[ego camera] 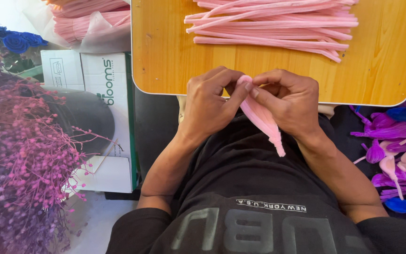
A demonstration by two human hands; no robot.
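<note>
Head view, looking down over lap and table edge.

Left hand (208,104): curled, thumb and forefinger pinched on upper end of pink petal piece (261,117). Fingertips touching top of piece, just below table rim.

Right hand (290,101): curled likewise, thumb and forefinger pinched on same upper end from opposite side. Both hands touching each other at fingertips, gripping one item together.

Pink petal piece: fuzzy, made of folded pink stems, broad at top between fingers, narrowing to twisted tail hanging down and to right over black shirt (254,197). Tail free, not held. Position: in front of near edge of wooden table (165,61), above lap.

On table, at far side: loose pile of pink fuzzy stems (278,23), laid roughly parallel, well apart from hands.

To left of table: white cardboard box (95,75) with dark photo panel; behind box, more pink stems in clear plastic bag (90,23); blue roses (10,40) at upper left corner. Lower left: bunch of dried pink-to-purple sprigs (19,155) with small beads.

To right of lap: heap of finished purple, pink and blue petal pieces (400,150) on dark surface, near right forearm, not touching.
</note>
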